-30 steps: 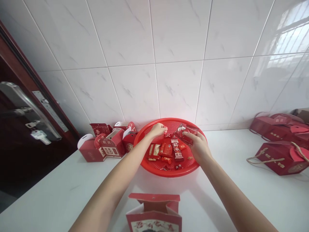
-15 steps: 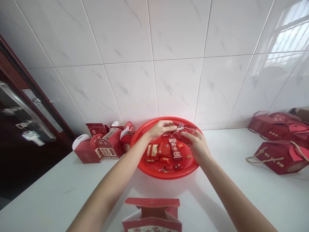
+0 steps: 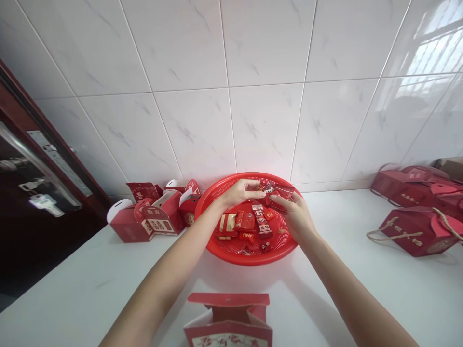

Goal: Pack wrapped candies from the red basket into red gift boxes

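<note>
Both of my hands are over a round red plastic basket with a perforated wall. My right hand is closed on a few shiny red candy packets, thumb on top. My left hand has its fingers pinched at the left end of these packets, on a small red candy packet whose shape is mostly hidden. Below them in the basket lie a dark red snack bar, a cream-and-red packet, a square red packet and several small candies. Nearest me stands an open red gift box.
Several red gift boxes stand by the wall at left, some with flaps up. At right are more red boxes, one with a rope handle. White tiles rise behind the white table. A dark door with keys is at far left.
The view has shifted slightly. Both hands stay over the basket with the packets, and their fingers have moved only a little.
</note>
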The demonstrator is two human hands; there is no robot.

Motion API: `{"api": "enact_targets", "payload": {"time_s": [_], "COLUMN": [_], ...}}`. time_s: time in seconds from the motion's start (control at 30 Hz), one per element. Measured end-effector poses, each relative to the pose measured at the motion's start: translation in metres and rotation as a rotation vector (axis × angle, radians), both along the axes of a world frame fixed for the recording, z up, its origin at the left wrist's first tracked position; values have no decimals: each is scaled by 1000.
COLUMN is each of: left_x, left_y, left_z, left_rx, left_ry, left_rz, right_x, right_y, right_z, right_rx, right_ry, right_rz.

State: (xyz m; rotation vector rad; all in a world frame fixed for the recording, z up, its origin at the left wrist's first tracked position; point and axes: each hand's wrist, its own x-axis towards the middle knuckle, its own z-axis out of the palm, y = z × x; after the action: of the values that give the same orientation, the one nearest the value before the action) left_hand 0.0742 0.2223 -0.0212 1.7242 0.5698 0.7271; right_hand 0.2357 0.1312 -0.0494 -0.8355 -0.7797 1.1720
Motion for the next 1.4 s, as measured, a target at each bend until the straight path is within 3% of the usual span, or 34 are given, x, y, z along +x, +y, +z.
{"api": "enact_targets", "payload": {"time_s": [0.43, 0.87, 1.1, 1.4], "left_x": [0, -1, -1, -4], "left_y": [1, 4, 3, 2], "left_z": [-1, -6, -7, -3], "left_rx": [69, 6, -95, -122], "left_ry": [-13, -11, -10, 38], "left_rz": [-21, 62, 18, 52], "right_x": [-1, -1, -1, -3], "right_y": [0, -1, -1, -3], "right_z": [1, 3, 2, 5], "right_rx": [0, -23, -7, -4], "right_ry": [10, 15, 8, 17], "right_rz": [25, 8, 9, -25]}}
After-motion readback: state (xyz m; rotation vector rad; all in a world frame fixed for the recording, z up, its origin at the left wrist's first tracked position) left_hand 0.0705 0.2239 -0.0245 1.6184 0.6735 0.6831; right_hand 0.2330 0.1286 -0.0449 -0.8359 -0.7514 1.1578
